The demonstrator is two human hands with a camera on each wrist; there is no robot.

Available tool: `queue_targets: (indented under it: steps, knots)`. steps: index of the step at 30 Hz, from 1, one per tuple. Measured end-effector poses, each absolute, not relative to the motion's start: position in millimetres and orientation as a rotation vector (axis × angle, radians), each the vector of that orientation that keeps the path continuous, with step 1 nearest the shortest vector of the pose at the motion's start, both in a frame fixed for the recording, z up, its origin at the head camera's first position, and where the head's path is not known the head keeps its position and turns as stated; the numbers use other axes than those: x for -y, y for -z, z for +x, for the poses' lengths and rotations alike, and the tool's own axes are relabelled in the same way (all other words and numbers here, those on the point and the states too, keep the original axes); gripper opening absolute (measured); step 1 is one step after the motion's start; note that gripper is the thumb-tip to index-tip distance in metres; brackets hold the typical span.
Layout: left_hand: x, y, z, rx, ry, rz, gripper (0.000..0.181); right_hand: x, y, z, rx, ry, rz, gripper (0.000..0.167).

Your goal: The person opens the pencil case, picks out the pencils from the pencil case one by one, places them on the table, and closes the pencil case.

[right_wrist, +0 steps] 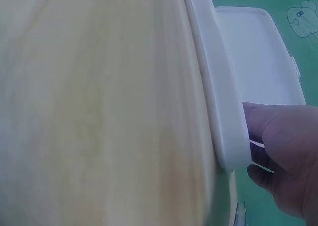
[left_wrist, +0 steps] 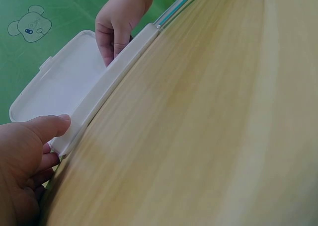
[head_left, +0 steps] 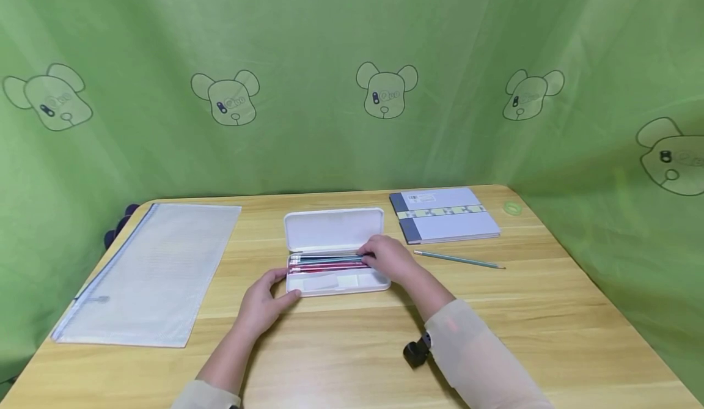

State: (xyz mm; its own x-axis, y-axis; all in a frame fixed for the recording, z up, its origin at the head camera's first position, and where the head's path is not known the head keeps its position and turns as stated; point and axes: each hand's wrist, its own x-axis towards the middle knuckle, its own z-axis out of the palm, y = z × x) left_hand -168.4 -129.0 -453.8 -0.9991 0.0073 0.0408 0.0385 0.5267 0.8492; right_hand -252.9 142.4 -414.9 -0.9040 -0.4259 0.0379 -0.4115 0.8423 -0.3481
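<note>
A white pencil case [head_left: 365, 279] lies on the table with its lid [head_left: 334, 230] raised. Inside are several pencils [head_left: 324, 268], dark, teal and red, and a small white block [head_left: 320, 282] in the front part. My left hand [head_left: 261, 305] grips the case's left end, the thumb on the front rim and the fingers round the side. Reaching into the right end, my right hand [head_left: 389, 258] has its fingers curled at the end of a teal pencil. The case wall hides those fingertips in the left wrist view, where the right hand [left_wrist: 121, 22] points downward.
A teal pencil [head_left: 459, 259] lies right of the case, in front of a grey notebook [head_left: 448, 216] with a patterned band. Near the back right corner is a green ring-shaped roll [head_left: 513, 208]. A translucent zip pouch [head_left: 148, 274] lies at left. Green curtain [head_left: 308, 152] surrounds the table.
</note>
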Motion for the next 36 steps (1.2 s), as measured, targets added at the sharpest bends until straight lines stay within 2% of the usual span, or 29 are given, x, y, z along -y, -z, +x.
queue_targets:
  steps: [10,21,36]
  knots:
    - [129,454,-169,2.724,1.503,-0.036,0.056,-145,417,-254,-2.960,0.586,-0.664,0.018]
    - [129,453,-168,2.727,1.497,-0.033,0.056,-154,418,-254,-2.823,0.934,-0.539,0.012]
    - [129,454,-168,2.728,1.485,-0.033,0.057,-211,410,-244,-2.754,1.122,-0.464,0.015]
